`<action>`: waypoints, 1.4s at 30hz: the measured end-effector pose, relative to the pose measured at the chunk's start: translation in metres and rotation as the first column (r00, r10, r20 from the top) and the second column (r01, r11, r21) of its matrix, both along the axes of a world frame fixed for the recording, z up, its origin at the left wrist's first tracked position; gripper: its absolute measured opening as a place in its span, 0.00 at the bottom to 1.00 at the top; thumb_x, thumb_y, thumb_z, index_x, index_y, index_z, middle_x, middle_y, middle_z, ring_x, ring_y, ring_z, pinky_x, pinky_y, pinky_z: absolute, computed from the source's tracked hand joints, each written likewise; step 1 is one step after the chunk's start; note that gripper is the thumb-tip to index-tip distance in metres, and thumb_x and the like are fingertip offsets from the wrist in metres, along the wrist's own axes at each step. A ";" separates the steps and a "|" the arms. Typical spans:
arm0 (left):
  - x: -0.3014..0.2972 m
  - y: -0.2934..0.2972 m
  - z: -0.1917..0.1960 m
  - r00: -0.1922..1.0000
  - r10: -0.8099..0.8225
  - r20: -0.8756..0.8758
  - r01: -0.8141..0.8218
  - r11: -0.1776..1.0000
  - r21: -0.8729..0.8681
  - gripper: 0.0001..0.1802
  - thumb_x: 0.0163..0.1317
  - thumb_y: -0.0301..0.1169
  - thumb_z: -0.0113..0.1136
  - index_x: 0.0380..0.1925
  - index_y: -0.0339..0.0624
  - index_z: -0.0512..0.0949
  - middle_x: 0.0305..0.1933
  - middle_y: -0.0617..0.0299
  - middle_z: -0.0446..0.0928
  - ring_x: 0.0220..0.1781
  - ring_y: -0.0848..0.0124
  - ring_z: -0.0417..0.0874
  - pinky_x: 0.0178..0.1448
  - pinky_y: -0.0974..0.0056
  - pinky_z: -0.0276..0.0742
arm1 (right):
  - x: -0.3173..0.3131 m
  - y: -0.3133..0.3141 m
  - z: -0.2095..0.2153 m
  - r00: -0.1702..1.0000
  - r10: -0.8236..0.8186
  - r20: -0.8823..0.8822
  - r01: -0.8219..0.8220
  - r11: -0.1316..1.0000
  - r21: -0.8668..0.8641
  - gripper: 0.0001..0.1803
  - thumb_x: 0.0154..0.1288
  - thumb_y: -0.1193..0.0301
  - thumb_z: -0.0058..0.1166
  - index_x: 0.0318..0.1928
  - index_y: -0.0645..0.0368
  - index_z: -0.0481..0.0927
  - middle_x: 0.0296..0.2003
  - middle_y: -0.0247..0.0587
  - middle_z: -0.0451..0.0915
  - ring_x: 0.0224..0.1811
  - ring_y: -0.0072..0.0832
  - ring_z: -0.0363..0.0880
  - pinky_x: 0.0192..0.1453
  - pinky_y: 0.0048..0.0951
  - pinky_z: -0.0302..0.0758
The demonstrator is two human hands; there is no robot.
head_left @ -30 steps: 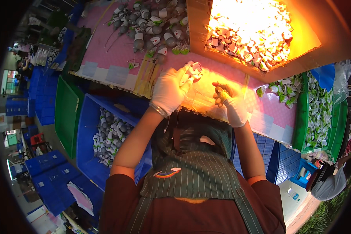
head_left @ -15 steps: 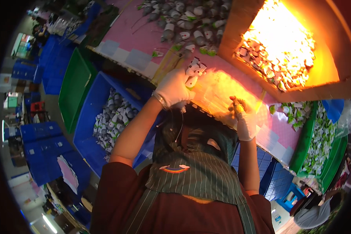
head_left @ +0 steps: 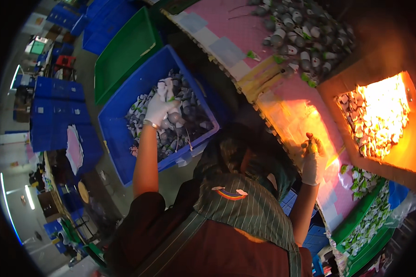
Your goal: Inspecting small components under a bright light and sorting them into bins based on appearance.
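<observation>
My left hand (head_left: 159, 110), in a white glove, is inside the blue bin (head_left: 110, 131) at the left. Its fingers close on several small white pieces (head_left: 165, 86), above a heap of grey-and-white pieces (head_left: 174, 134) with green tips. My right hand (head_left: 312, 164), gloved with dark fingertips showing, is over the near edge of the pink-covered table (head_left: 208, 19), by the brightly lit patch. Its fingers are bent together around something small and yellow-green, too small to name.
A cardboard box (head_left: 339, 134) with glaring light and many small pieces inside stands at the right. Grey-and-white pieces (head_left: 305, 39) are piled at the table's far side. A green tray (head_left: 351, 224) holds white-and-green pieces. Another green tray (head_left: 125, 55) lies beyond the blue bin.
My left hand has moved left from the table into the blue bin with the white pieces. My right hand stays over the table's near edge. The view has swung left.
</observation>
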State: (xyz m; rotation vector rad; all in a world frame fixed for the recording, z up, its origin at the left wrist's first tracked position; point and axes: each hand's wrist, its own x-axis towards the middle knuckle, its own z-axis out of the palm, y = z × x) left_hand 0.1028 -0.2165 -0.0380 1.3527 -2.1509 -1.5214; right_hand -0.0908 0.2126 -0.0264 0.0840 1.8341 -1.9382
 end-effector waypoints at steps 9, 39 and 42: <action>0.006 -0.070 -0.071 0.993 0.042 0.112 -0.050 0.996 0.068 0.24 0.44 0.43 0.69 0.35 0.33 0.81 0.33 0.55 0.81 0.36 0.65 0.81 0.43 0.64 0.74 | 0.006 -0.011 0.012 1.000 -0.003 0.005 0.003 1.000 0.031 0.17 0.69 0.63 0.54 0.48 0.65 0.77 0.27 0.30 0.75 0.25 0.13 0.69 0.29 0.14 0.64; -0.317 0.101 0.059 0.797 -0.585 -0.147 0.511 0.784 -0.352 0.18 0.59 0.41 0.56 0.40 0.36 0.78 0.29 0.53 0.78 0.33 0.60 0.81 0.38 0.61 0.75 | 0.018 0.012 0.013 0.992 -0.100 0.073 0.107 0.990 -0.095 0.18 0.69 0.62 0.55 0.49 0.64 0.78 0.30 0.32 0.77 0.26 0.13 0.71 0.31 0.14 0.68; -0.260 0.121 0.088 0.650 -0.602 -0.464 0.653 0.754 -0.065 0.18 0.62 0.40 0.56 0.43 0.36 0.78 0.29 0.61 0.75 0.30 0.71 0.77 0.34 0.69 0.71 | 0.011 0.010 0.014 0.986 -0.082 0.143 0.091 0.994 -0.059 0.19 0.68 0.61 0.55 0.50 0.64 0.78 0.31 0.32 0.77 0.27 0.14 0.72 0.32 0.15 0.68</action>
